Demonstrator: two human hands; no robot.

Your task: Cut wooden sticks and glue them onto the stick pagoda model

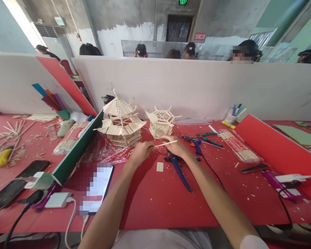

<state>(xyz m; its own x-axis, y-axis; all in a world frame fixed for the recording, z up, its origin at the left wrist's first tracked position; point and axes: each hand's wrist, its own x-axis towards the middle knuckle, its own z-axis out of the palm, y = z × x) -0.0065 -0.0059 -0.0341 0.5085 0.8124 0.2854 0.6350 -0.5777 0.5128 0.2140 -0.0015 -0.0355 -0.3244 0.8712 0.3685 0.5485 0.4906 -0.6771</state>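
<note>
My left hand (143, 151) pinches one end of a thin wooden stick (164, 144), which points right and slightly upward. Across the stick, my right hand (174, 146) has its fingers bent inward; the stick passes in front of it, and what its fingertips grip is hidden. Just beyond the hands stand a two-tiered stick pavilion (121, 126) and a smaller six-sided stick frame (162, 122) with a panel on one side. A small panel of joined sticks (160, 167) lies below my hands. Under my right wrist rests a blue-handled cutting tool (180, 171).
A blue glue gun (197, 145) with a cord and green-handled pliers (208, 139) lie to the right. Packed sticks (238, 146) are farther right. A lit tablet (100, 190) sits beside my left forearm. Green (77, 148) and red (277, 152) dividers flank the workspace.
</note>
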